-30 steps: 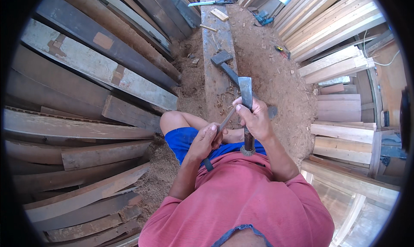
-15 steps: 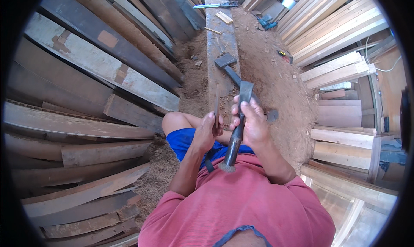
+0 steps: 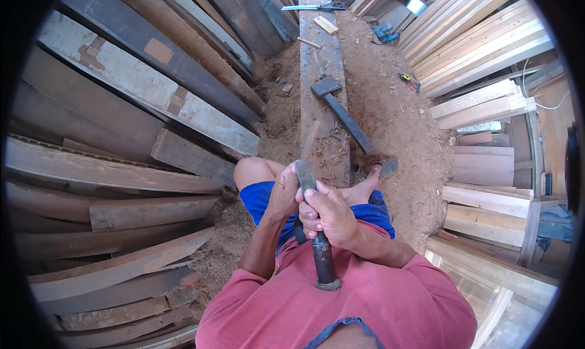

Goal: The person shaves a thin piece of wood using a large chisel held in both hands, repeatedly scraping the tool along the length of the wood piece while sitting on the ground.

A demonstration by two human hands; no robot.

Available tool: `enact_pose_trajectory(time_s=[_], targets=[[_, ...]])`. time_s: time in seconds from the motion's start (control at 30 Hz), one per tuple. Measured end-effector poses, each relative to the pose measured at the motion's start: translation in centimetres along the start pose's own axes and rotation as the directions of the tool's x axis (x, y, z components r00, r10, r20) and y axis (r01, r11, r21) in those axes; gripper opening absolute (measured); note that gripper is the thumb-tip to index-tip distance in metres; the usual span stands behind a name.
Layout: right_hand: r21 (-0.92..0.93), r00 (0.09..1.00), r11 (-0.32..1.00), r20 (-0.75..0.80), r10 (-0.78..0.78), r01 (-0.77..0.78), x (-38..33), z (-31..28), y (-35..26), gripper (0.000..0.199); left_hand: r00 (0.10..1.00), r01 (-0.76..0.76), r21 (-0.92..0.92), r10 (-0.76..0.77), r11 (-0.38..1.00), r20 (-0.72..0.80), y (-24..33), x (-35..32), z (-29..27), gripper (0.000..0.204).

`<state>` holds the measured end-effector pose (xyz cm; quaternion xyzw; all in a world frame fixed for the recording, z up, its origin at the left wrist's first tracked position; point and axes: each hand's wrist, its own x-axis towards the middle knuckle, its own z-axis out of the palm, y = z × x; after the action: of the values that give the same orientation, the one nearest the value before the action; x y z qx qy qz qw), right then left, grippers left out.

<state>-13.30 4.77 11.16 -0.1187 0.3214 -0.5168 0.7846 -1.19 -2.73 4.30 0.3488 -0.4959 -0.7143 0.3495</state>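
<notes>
We now have the chisel (image 3: 323,257), wrapped in our right hand (image 3: 330,215), swung across beside the wood strip (image 3: 309,139) our left hand (image 3: 283,192) pinches, so both look within working reach.

Light is diffused; timber (image 3: 481,47) is brightly lit at right, boards (image 3: 91,111) more dimly at left. Lower right is washed pale. Straight edges are bowed, picture rim blackened, fine detail softened.
</notes>
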Motion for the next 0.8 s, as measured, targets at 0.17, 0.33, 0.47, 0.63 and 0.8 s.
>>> enact_pose_trajectory(time_s=[0.17,0.33,0.47,0.63,0.8], targets=[[-0.045,0.998,0.998,-0.019,-0.054,0.053,-0.4,-0.1,-0.5,0.021,0.995,-0.092,0.077,0.089,0.993,0.037,0.3,-0.9,0.4,0.050],[-0.069,0.998,0.996,-0.020,-0.061,0.060,-0.4,-0.3,-0.5,0.022,0.996,-0.084,0.085,0.082,0.993,0.024,0.9,-1.0,1.0,0.050],[-0.025,0.995,0.997,-0.062,-0.078,0.077,-0.9,-1.2,-0.5,0.020,0.954,-0.294,0.315,0.256,0.903,0.156,-0.5,-2.2,0.6,0.044],[-0.262,0.851,0.849,-0.143,-0.505,0.459,-3.2,-1.8,-6.5,0.017,0.985,0.141,0.237,-0.159,0.961,0.062,-5.0,-8.2,-0.3,0.046],[-0.512,0.867,0.800,-0.191,-0.460,0.312,1.5,-5.8,-5.7,0.021,1.000,-0.024,0.165,0.022,0.986,0.014,-3.0,-2.3,0.3,0.027]])
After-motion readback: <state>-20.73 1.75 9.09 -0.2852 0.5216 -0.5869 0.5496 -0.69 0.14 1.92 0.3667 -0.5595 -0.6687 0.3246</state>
